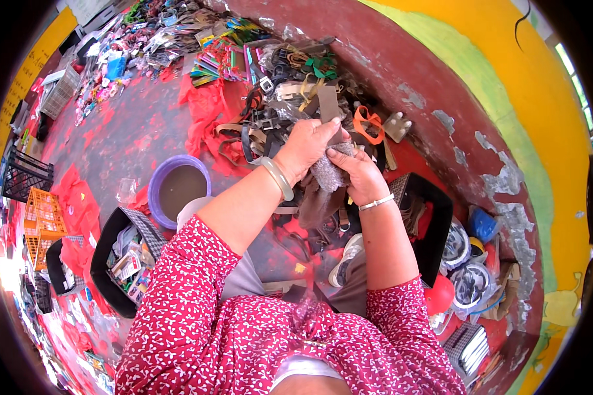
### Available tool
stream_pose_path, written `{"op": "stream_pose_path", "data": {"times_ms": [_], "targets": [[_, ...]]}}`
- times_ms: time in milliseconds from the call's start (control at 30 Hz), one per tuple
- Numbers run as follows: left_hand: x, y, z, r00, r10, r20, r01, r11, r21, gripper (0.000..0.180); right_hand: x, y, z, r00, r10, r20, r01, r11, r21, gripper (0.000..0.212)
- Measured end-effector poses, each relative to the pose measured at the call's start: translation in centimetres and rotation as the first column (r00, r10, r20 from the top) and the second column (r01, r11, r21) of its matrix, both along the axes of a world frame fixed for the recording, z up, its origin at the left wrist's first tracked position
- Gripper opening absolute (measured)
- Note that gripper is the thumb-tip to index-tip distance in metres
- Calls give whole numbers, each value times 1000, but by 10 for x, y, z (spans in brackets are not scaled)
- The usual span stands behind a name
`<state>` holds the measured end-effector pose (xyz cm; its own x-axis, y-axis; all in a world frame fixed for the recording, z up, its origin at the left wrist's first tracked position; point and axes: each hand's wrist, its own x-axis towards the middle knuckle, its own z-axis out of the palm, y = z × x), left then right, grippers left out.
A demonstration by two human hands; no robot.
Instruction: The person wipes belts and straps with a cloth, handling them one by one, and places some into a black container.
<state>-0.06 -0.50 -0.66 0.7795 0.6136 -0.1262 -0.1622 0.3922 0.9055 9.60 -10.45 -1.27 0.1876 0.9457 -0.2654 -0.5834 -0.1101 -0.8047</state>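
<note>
Above a pile of belts and straps, my left hand [305,146] is closed with its thumb and fingers pinching a flat brown-grey strap [329,104]. The strap's upper end sticks up past the fingers. Close beside it, my right hand [359,172] is wrapped round a crumpled grey, shiny-textured cloth [328,175] and presses it against the strap. A darker brown piece [319,205] hangs under the hands; whether it belongs to the strap I cannot tell. The pile [277,92] of belts, buckles and cords lies just beyond, with an orange loop [367,125] near my right hand.
To the left stands a purple basin [153,191] of murky liquid, with a black bin [105,289] of small packages nearby. Another black bin [435,247] sits by my right forearm. Orange and black crates [43,220] line the far left. A red wall [435,99] curves along the right.
</note>
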Motion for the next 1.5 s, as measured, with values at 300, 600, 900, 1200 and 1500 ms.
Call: {"op": "stream_pose_path", "data": {"times_ms": [300,600,900,1200,1500], "targets": [[-5,27,2,971,230,72,-238,962,136,34,-17,-6,8,997,69,45,-66,996,-54,18],[-51,125,8,747,647,152,-559,735,-383,29,-32,-21,-16,782,410,470,-327,911,-251,17],[-115,183,-22,644,754,130,-640,623,-450,38,-10,-38,-7,505,672,542,-510,738,-441,20],[-41,100,-24,958,43,283,118,842,-527,68,-12,-16,-4,982,65,175,-87,989,121,30],[-17,41,11,918,-125,378,277,882,-382,58,-6,3,-10,965,79,249,-95,994,54,24]]}}
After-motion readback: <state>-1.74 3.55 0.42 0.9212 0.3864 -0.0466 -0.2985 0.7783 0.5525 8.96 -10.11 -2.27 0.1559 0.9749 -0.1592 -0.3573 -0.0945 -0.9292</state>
